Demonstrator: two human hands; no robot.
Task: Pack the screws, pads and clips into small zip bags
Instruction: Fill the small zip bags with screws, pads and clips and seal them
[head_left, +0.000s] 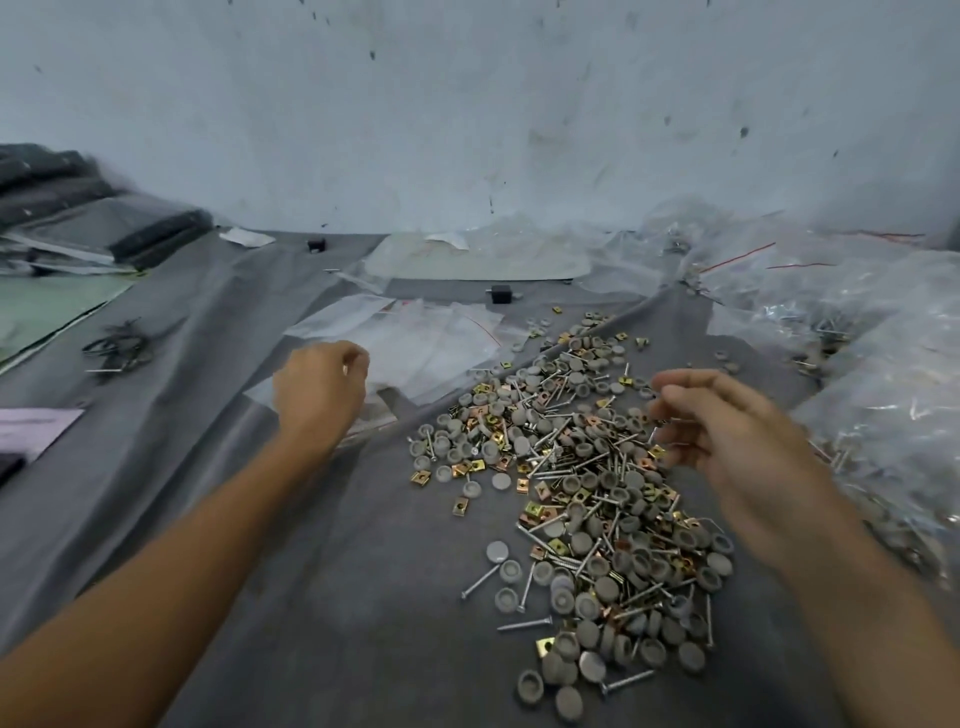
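A long heap of silver screws, grey round pads and gold square clips lies on the grey cloth. Flat empty zip bags are spread just behind its left end. My left hand hovers over the near edge of those bags with its back towards me. Its fingers curl downward and the tips are hidden, so a hold on a bag cannot be made out. My right hand, blurred, hangs above the heap's right edge with loosely curved fingers and nothing visible in them.
Filled clear bags are heaped along the right side. Dark folded material is stacked at the far left, with black wire bits in front of it. Two small black blocks sit near the wall.
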